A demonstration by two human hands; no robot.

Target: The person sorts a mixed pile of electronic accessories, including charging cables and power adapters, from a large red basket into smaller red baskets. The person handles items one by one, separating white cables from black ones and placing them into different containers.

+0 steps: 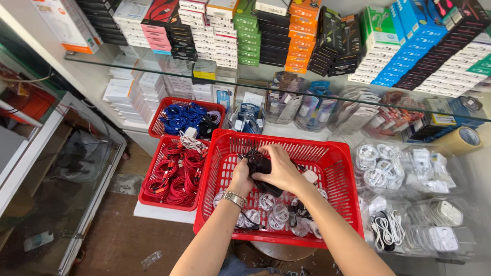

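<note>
Both forearms reach forward and upward from the bottom edge, converging over a large red basket (337, 168). The left hand (242, 176), with a metal watch (233, 198) at the wrist, has its fingers curled around the lower side of a bundle of black cables (262, 168), palm turned inward. The right hand (280, 166) lies over the bundle from the right, wrist bent, fingers closed on its top. The bundle is held just above the basket's floor, where coiled white cables in clear bags (273, 212) lie. To the left sit smaller red baskets of red cables (174, 176) and blue cables (181, 116).
</note>
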